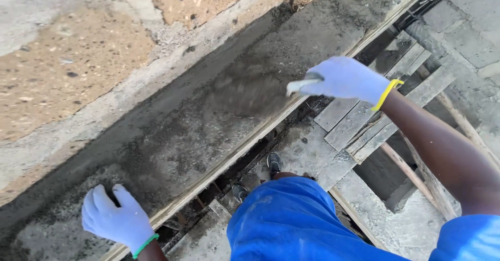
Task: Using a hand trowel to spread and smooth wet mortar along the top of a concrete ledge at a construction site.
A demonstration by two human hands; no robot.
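My right hand, in a white glove with a yellow cuff, is closed on a small trowel handle over the edge of a wet grey cement strip. The blade end is blurred, with grey mortar spraying leftwards off it. Lower left, my left hand, in a white glove with a green cuff, rests with bent fingers on the wet cement near the wooden edge board. It holds nothing.
A rough tan block wall runs along the far side of the cement. Below are scaffold planks, splashed with mortar, with dark gaps between them. My blue clothing and dark shoes show underneath.
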